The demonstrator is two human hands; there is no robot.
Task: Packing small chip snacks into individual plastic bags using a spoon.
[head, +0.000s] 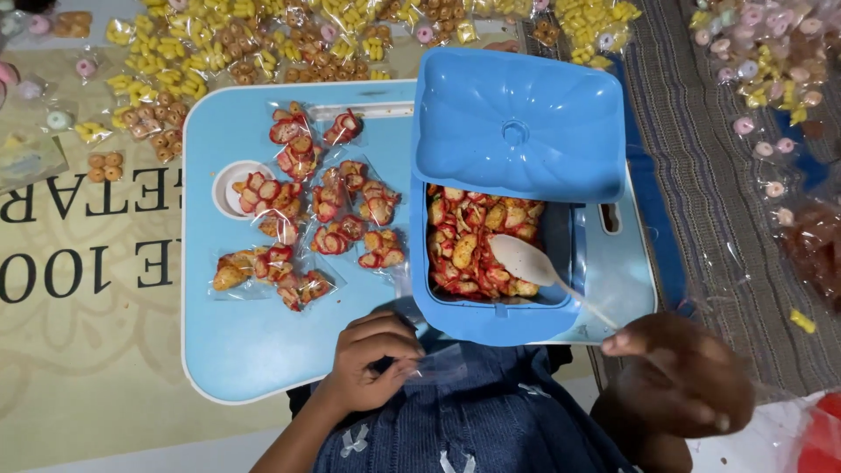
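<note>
- Roughly a dozen small clear bags of red-coated chips lie filled on the light blue tray table, spread from its far edge toward its middle; the near-left corner carries none.
- Blue square container sits at the right side of the table, its lid tipped back and open. It holds a good quantity of the same red chips, so by my judgement much packing is left.
- White spoon rests with its bowl on the chips in the container; its handle runs toward the right hand, which is blurred, fingers curled. Whether it grips the handle I cannot tell.
- Left hand, at the near edge of the table, pinches an empty clear plastic bag between thumb and fingers.
- Packets of yellow and brown snacks lie on the mat beyond the far edge, apart from the work in hand.
- Assessment: one bag held ready, unfilled; filling is partway done.
</note>
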